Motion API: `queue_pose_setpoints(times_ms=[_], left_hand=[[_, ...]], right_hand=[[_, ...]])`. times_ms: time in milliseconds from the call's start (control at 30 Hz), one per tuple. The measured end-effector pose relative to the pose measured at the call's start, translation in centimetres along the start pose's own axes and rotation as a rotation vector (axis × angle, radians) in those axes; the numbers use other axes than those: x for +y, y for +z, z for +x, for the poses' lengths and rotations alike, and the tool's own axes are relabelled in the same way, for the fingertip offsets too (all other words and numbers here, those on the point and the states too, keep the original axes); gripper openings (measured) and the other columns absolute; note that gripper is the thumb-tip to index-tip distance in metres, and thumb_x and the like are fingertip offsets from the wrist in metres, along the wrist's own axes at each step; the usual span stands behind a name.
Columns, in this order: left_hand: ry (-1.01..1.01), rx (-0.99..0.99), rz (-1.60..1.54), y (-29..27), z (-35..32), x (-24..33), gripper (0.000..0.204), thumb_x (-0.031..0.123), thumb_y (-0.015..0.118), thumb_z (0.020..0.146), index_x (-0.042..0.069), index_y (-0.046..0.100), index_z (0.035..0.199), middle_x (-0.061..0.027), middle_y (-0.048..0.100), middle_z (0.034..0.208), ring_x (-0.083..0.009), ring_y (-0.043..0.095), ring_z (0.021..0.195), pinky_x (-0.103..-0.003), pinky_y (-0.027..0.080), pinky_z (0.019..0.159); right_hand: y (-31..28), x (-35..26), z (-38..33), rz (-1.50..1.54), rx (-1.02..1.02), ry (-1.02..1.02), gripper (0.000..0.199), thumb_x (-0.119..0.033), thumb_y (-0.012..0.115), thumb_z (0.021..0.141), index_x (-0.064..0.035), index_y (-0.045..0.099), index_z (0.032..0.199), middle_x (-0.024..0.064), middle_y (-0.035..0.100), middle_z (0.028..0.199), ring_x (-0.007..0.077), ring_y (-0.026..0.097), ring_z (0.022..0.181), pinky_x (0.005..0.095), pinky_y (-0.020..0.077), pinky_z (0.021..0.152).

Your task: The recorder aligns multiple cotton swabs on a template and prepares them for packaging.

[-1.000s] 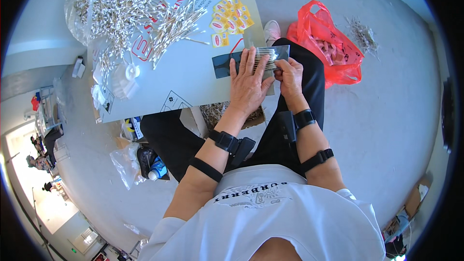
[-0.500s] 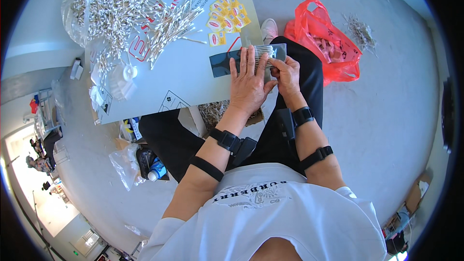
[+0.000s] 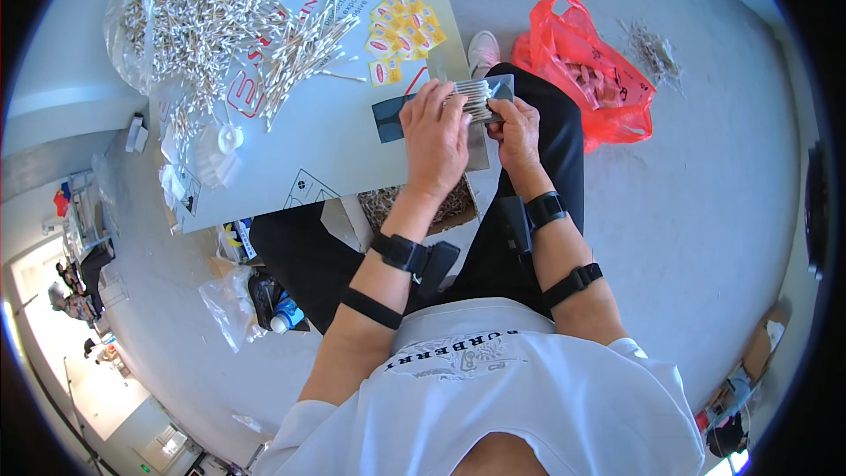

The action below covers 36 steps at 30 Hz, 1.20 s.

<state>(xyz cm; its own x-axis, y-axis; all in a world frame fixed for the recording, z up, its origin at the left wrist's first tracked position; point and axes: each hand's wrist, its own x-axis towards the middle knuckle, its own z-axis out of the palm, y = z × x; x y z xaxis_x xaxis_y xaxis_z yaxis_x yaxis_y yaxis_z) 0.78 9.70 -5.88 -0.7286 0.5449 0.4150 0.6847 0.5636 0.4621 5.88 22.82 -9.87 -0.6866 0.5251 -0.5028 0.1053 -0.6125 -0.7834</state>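
At the table's right edge, a row of white cotton swabs (image 3: 477, 99) lies partly inside a clear plastic bag (image 3: 505, 86). My left hand (image 3: 435, 139) has its fingers bent over the left ends of the swabs, gripping them; its fingertips partly hide them. With thumb and fingers pinched, my right hand (image 3: 516, 134) holds the bag's near right edge. Beneath the left hand, a dark flat strip (image 3: 386, 121) sticks out on the table. Small yellow-and-white printed cards (image 3: 405, 28) are spread just beyond the hands.
A large heap of loose cotton swabs (image 3: 189, 13) covers the far left of the table (image 3: 291, 154). Below its near edge stands a cardboard box of swabs (image 3: 454, 211). On the floor to the right are a red plastic bag (image 3: 626, 115) and a scattered pile of swabs (image 3: 652, 53).
My left hand has gone from lying flat across the swabs to curling its fingers at their left ends, uncovering more of the row. The right hand keeps its pinch on the bag.
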Motion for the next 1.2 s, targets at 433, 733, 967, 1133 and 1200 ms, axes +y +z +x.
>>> queue_pose_setpoints(times_ms=[433,733,967,1133,1200], left_hand=[[-0.188,-0.135,-0.164,-1.7,1.0,-3.0,0.014,-0.002,0.067,0.071,0.008,0.063,0.080,-0.0083,0.059,0.083,-0.0306,0.057,0.085,-0.041,0.049,0.074],[0.004,-0.195,0.046,-1.5,2.0,-2.4,0.008,0.003,0.068,0.075,0.006,0.063,0.078,-0.0071,0.059,0.081,-0.0281,0.059,0.085,-0.040,0.051,0.073],[0.004,-0.291,-0.024,-2.0,2.3,-2.7,0.007,0.004,0.066,0.077,0.004,0.060,0.079,-0.0107,0.059,0.082,-0.0313,0.058,0.085,-0.042,0.049,0.075],[0.052,-0.370,0.013,-2.3,2.5,-2.8,0.007,0.000,0.062,0.078,0.002,0.057,0.083,-0.0129,0.059,0.086,-0.0321,0.057,0.089,-0.042,0.047,0.080],[0.073,-0.368,0.022,-2.3,2.4,-2.9,0.008,0.000,0.061,0.078,0.001,0.056,0.084,-0.0135,0.059,0.087,-0.0323,0.057,0.090,-0.042,0.047,0.081]], right_hand=[[0.1,-0.2,0.3,-0.019,-0.019,-0.017,0.011,-0.011,0.070,0.084,-0.0050,0.065,0.078,-0.0017,0.058,0.066,0.0048,0.042,0.050,0.0203,0.0317,0.045],[0.3,-0.1,0.2,-0.039,-0.014,-0.036,0.011,-0.012,0.070,0.085,-0.0057,0.065,0.077,-0.0025,0.058,0.064,0.0047,0.042,0.049,0.0204,0.0323,0.046],[0.4,-0.2,0.1,-0.027,-0.013,-0.036,0.011,-0.012,0.074,0.082,-0.0063,0.067,0.076,-0.0046,0.056,0.062,0.0032,0.044,0.050,0.0200,0.0345,0.047],[0.5,-0.1,0.2,-0.078,-0.018,-0.063,0.010,-0.011,0.075,0.081,-0.0066,0.068,0.077,-0.0048,0.059,0.063,0.0030,0.045,0.050,0.0204,0.0346,0.047],[0.4,-0.1,0.2,-0.094,-0.015,-0.070,0.009,-0.011,0.076,0.081,-0.0065,0.069,0.078,-0.0047,0.059,0.064,0.0030,0.045,0.050,0.0205,0.0346,0.046]])
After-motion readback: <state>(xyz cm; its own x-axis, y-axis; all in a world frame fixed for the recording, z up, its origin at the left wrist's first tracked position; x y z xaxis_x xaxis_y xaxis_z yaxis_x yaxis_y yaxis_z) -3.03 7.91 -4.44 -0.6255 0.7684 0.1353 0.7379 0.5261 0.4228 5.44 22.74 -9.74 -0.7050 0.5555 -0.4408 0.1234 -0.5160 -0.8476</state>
